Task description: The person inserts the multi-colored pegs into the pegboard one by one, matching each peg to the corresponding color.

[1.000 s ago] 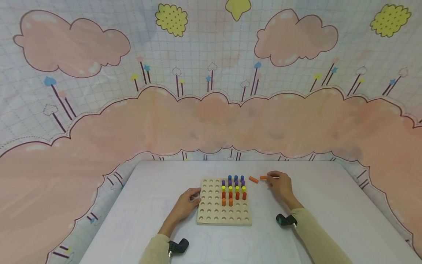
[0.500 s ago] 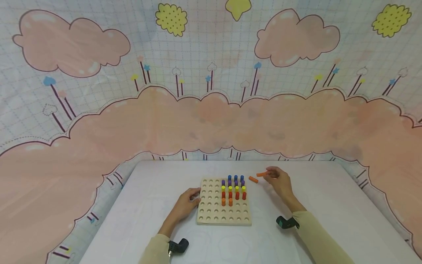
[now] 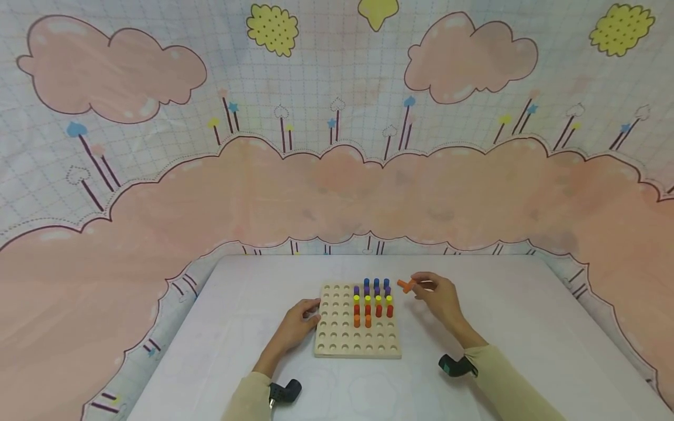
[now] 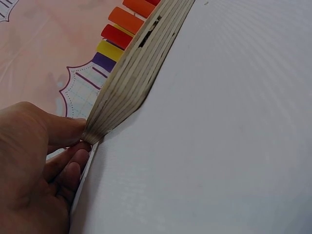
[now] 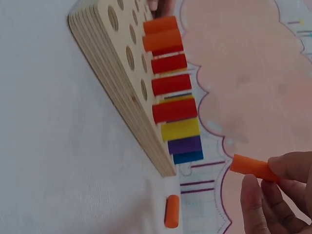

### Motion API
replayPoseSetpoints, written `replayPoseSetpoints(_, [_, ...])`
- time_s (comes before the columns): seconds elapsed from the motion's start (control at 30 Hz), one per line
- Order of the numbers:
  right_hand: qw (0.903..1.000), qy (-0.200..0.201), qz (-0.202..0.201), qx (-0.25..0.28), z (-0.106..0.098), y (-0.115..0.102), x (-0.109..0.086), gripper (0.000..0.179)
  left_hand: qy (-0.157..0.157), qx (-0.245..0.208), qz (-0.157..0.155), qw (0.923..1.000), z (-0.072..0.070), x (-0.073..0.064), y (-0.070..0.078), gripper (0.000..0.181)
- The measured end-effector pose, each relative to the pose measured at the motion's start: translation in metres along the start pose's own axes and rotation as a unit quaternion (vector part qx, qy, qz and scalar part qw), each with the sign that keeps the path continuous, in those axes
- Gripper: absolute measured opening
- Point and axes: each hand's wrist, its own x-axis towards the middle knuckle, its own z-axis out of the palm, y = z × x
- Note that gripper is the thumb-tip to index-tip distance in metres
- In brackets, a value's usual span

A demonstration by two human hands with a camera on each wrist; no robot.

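My right hand (image 3: pixel 438 295) pinches an orange peg (image 5: pixel 253 167) between thumb and fingers, off the back right corner of the wooden pegboard (image 3: pixel 332 348). Another orange peg (image 5: pixel 172 211) lies on the table beside that corner; the two overlap in the head view. My left hand (image 3: pixel 298 324) holds the board's left edge with thumb and fingertips, seen close in the left wrist view. Upright in the board stand rows of blue pegs (image 3: pixel 376 283), purple pegs (image 3: pixel 367 290), yellow pegs (image 3: pixel 378 300), red pegs (image 3: pixel 379 311) and two orange pegs (image 3: pixel 357 321).
The board lies flat on a white table (image 3: pixel 237 327). Its left columns and front rows show bare holes. A patterned cloth (image 3: pixel 337 199) hangs behind and beside the table. A black wrist camera (image 3: pixel 457 366) sits on each forearm.
My right hand lifts the orange peg from the table, then moves left with it, close to the peg that lies there. My left hand and the board stay put.
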Motion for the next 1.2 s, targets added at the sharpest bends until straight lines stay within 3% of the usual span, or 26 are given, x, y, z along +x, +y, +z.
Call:
replayPoseSetpoints(0.4, [0.9985,-0.017,-0.051,0.005,0.013,-0.012,-0.017,0.023,-0.002,0.000,0.000,1.0000,-0.001,0.004,-0.002,0.041])
replayPoseSetpoints(0.73, [0.9984,-0.045,-0.034,0.008,0.033,-0.017,-0.032,0.020,-0.003,0.001,0.001,1.0000,-0.001,0.007,-0.003,0.042])
replayPoseSetpoints(1.2, [0.9958,-0.056,-0.050,-0.054,0.049,-0.008,-0.039,0.017,-0.006,0.000,-0.004,1.0000,-0.001,0.009,-0.002,0.042])
